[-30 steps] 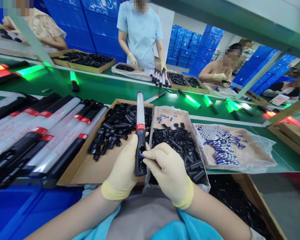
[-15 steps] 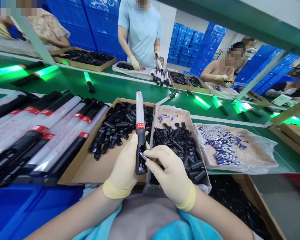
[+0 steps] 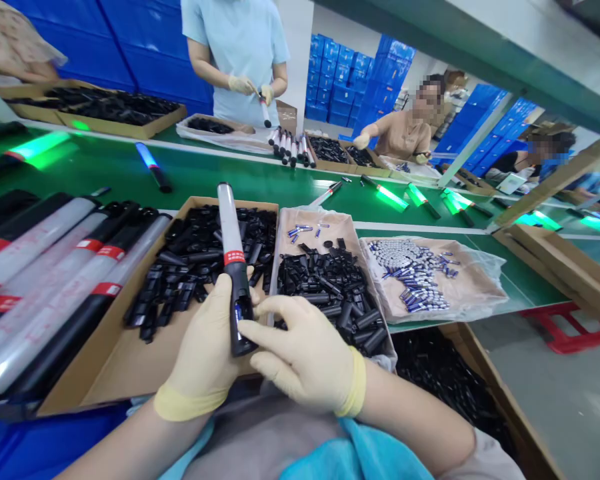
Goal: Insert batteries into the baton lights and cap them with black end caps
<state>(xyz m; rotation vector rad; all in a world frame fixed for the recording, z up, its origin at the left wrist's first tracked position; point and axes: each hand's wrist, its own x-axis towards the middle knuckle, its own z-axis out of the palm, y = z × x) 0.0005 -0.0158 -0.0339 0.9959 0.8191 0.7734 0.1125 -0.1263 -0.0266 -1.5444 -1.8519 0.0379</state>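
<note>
My left hand (image 3: 200,347) is wrapped round the black handle of a light baton (image 3: 233,230) with a frosted white tube and a red band, held nearly upright and leaning slightly left. In the handle's uncovered compartment sits a blue battery (image 3: 239,313). My right hand (image 3: 305,347) has its fingers apart, its index fingertip touching the compartment beside the battery; nothing shows in its grasp. Both hands wear cream gloves. Behind the baton lies a cardboard tray (image 3: 103,380) of black plastic parts, and to its right a lined tray (image 3: 347,223) holds black parts and a few loose batteries.
Frosted batons (image 3: 65,287) are stacked at the left. A lined tray (image 3: 473,290) of many batteries stands at the right. Beyond runs a green conveyor (image 3: 200,180) carrying lit batons. Co-workers, including a person in light blue (image 3: 243,60), work across it. A sloping beam (image 3: 480,60) crosses above.
The battery has gone from between my right fingers into the handle's compartment, and those fingers have spread. The view has swung right, and the baton now leans more to the left.
</note>
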